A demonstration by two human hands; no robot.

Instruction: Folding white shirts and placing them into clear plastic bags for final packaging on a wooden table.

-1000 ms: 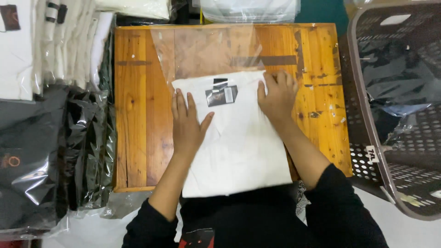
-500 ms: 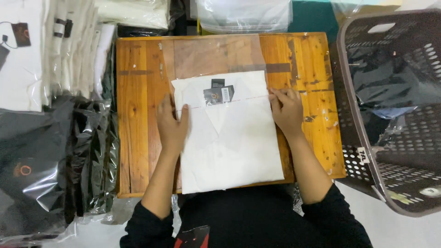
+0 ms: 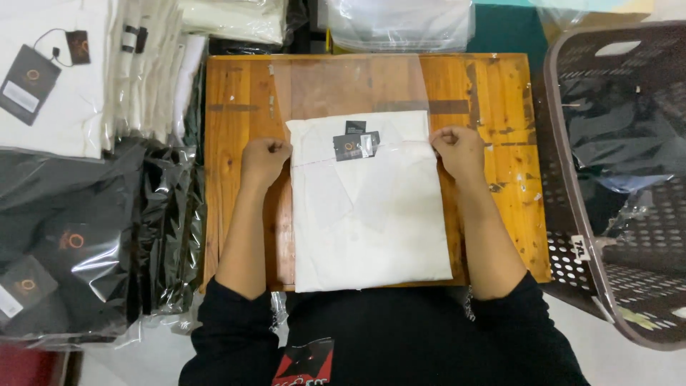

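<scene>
A folded white shirt (image 3: 368, 214) with a dark hang tag (image 3: 356, 145) lies inside a clear plastic bag (image 3: 350, 86) on a small wooden table (image 3: 236, 107). My left hand (image 3: 263, 161) is closed in a fist at the bag's left edge. At the right edge my right hand (image 3: 457, 151) is also closed, pinching the plastic. The bag's open flap stretches away from me toward the table's far edge.
Bagged black garments (image 3: 78, 236) are piled at the left, with stacked white bagged garments (image 3: 78, 71) behind them. A brown perforated laundry basket (image 3: 572, 236) holding dark bagged items stands at the right. More clear bags (image 3: 400, 21) lie beyond the table.
My hands have slid from on top of the shirt out to its two sides and closed on the bag's edges. The shirt now sits deeper in the bag.
</scene>
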